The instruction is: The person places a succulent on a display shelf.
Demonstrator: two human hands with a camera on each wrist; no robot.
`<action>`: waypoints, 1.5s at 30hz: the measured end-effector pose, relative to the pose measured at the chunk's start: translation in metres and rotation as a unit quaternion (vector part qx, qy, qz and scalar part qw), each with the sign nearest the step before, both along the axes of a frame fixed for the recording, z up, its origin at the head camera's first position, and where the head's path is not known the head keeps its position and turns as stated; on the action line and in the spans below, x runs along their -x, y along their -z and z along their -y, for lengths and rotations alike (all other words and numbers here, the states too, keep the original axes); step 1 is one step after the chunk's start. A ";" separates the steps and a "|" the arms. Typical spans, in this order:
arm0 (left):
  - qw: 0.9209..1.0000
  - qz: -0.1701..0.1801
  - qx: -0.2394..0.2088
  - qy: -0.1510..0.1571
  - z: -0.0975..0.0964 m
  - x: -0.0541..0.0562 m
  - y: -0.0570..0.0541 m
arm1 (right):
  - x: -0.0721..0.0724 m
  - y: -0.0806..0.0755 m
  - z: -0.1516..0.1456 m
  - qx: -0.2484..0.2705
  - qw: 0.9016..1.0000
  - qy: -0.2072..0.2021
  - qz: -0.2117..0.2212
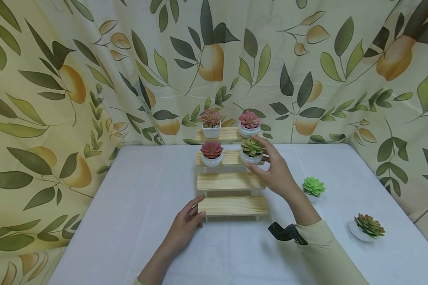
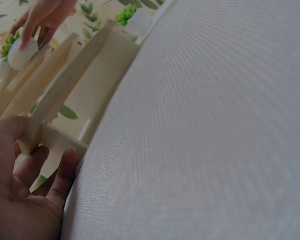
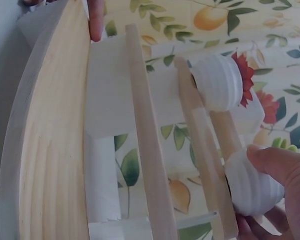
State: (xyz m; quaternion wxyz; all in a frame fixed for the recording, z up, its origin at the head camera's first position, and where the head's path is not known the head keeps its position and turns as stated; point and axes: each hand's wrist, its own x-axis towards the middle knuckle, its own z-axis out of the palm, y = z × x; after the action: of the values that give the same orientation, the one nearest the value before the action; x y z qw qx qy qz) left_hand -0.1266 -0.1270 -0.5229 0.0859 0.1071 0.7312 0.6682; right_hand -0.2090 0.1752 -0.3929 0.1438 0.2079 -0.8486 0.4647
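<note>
My right hand (image 1: 276,170) holds a ribbed white pot (image 3: 252,187) with a green succulent (image 1: 252,147), thumb and fingers around its sides. That pot is at the right end of the second step from the top of a wooden tiered stand (image 1: 232,181). Down at the left end of the lowest step, my left hand (image 1: 186,221) grips the stand's corner, thumb and fingers on either side of the wood (image 2: 35,135). On the same step as the green succulent, at the left, is a dark red succulent (image 1: 212,150) in a white pot.
Two pink succulents stand on the top step, one in a square pot (image 1: 212,131), one in a round pot (image 1: 249,130). To the right on the white table lie a bright green succulent (image 1: 313,186) and a reddish-green one (image 1: 370,226), both tilted. A patterned curtain (image 1: 214,91) hangs behind.
</note>
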 end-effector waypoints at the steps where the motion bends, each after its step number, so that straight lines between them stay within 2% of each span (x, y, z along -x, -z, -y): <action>1: 1.000 0.002 0.001 -0.001 -0.001 0.000 0.000 | -0.001 0.001 -0.001 0.003 1.000 0.000 -0.002; 14: 1.000 0.010 0.014 -0.008 -0.001 -0.003 0.002 | -0.026 0.014 -0.030 0.029 0.998 0.036 -0.052; 21: 1.000 0.006 0.004 -0.008 0.001 -0.001 0.002 | -0.037 0.026 -0.058 0.002 0.994 0.098 -0.056; 28: 1.000 0.001 0.015 -0.006 0.002 0.000 0.001 | -0.052 0.040 -0.087 -0.023 0.984 0.175 -0.038; 36: 1.000 0.010 0.015 -0.013 0.000 -0.001 -0.001 | -0.065 0.055 -0.119 -0.031 0.976 0.210 -0.050; 40: 1.000 0.013 0.015 -0.017 -0.001 -0.002 -0.001 | -0.068 0.064 -0.130 -0.028 0.973 0.228 -0.031; 45: 1.000 0.010 0.016 -0.012 -0.003 -0.002 0.000 | -0.073 0.078 -0.139 -0.021 0.971 0.236 0.020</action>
State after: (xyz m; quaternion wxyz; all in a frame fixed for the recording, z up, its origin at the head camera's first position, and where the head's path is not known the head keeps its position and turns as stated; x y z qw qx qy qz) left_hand -0.1247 -0.1241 -0.5227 0.0870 0.0900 0.7421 0.6585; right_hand -0.1364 0.3141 -0.4709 0.2278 -0.0048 -0.8859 0.4040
